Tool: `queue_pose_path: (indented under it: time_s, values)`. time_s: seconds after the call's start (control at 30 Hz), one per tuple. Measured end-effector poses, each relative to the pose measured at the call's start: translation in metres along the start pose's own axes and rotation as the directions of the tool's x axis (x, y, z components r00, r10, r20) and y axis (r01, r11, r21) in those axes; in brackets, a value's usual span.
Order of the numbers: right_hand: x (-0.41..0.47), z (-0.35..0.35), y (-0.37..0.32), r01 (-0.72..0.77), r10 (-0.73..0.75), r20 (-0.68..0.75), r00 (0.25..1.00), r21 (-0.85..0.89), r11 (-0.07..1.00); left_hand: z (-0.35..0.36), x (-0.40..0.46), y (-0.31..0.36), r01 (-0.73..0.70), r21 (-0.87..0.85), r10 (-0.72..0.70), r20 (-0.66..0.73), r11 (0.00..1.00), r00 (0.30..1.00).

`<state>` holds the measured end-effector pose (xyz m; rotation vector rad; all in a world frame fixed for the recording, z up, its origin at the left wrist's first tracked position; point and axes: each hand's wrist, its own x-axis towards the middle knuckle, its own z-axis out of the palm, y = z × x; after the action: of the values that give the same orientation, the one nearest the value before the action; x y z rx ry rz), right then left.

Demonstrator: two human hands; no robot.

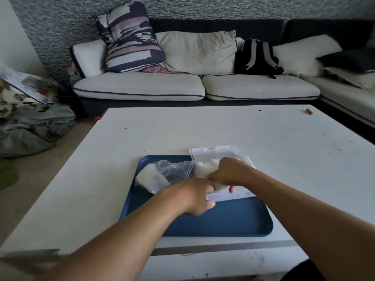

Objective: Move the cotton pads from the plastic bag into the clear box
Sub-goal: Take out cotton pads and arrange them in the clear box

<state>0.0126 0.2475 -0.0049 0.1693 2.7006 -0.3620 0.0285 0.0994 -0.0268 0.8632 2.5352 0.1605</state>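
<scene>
A clear plastic bag (162, 173) lies on the left of a blue tray (233, 220), with a stack of white cotton pads (151, 175) still inside it. The clear box (213, 154) stands at the tray's back right, its lid tipped up behind it, and more cotton pads (205, 168) sit in it. My right hand (227, 172) is curled over the pads in the box and grips them. My left hand (196, 196) is curled at the box's front edge, beside the bag's open mouth; what its fingers hold is hidden.
The tray sits on a white low table (284, 138). A small orange object (309, 112) lies at the table's far right corner. Behind the table is a white sofa (203, 86) with cushions and a black backpack (256, 57). Clothes are piled on the floor (30, 126) at left.
</scene>
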Motion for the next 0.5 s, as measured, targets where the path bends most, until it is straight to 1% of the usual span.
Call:
queue_pose_path:
  time_s: [0.07,0.1,0.2,0.23,0.27,0.33,0.37,0.4,0.43,0.5]
  values:
    - [0.001,-0.001,0.008,-0.021,0.025,-0.185,0.982,0.025,0.999,0.001,0.000,0.000,0.008,0.003,-0.008,-0.002,1.000,1.000]
    - [0.002,0.001,0.010,-0.041,0.043,-0.239,0.970,0.015,0.999,0.000,-0.002,0.001,0.006,0.000,-0.006,-0.002,1.000,1.000]
    - [0.001,0.009,0.010,-0.069,0.066,-0.299,0.952,0.001,0.998,0.000,-0.004,0.000,-0.005,-0.022,0.005,0.000,1.000,1.000]
    - [0.000,0.008,0.008,-0.053,0.047,-0.318,0.947,-0.011,0.999,-0.001,-0.004,0.001,-0.006,-0.025,0.006,0.005,1.000,1.000]
    - [0.000,0.006,0.005,-0.025,0.013,-0.350,0.937,-0.028,0.999,-0.001,-0.004,0.001,-0.001,-0.023,0.002,0.017,1.000,1.000]
    - [-0.006,-0.002,-0.004,0.083,-0.095,-0.400,0.912,-0.048,0.995,-0.001,-0.003,0.002,0.001,-0.019,0.000,0.035,1.000,0.999]
    - [-0.010,-0.006,-0.008,0.161,-0.157,-0.367,0.917,-0.019,0.987,-0.002,-0.003,0.002,-0.004,-0.027,0.005,0.033,1.000,0.999]
    - [-0.017,-0.009,-0.012,0.220,-0.206,-0.283,0.937,0.020,0.975,-0.002,-0.004,0.001,-0.012,-0.034,0.014,0.032,0.999,0.999]
    - [-0.023,-0.010,-0.016,0.235,-0.223,-0.159,0.962,0.061,0.970,-0.002,-0.005,0.001,-0.027,-0.036,0.028,0.034,0.999,0.999]
    - [-0.030,-0.011,-0.016,0.191,-0.201,0.069,0.977,0.127,0.973,-0.002,-0.006,0.001,-0.049,-0.033,0.050,0.043,0.998,0.998]
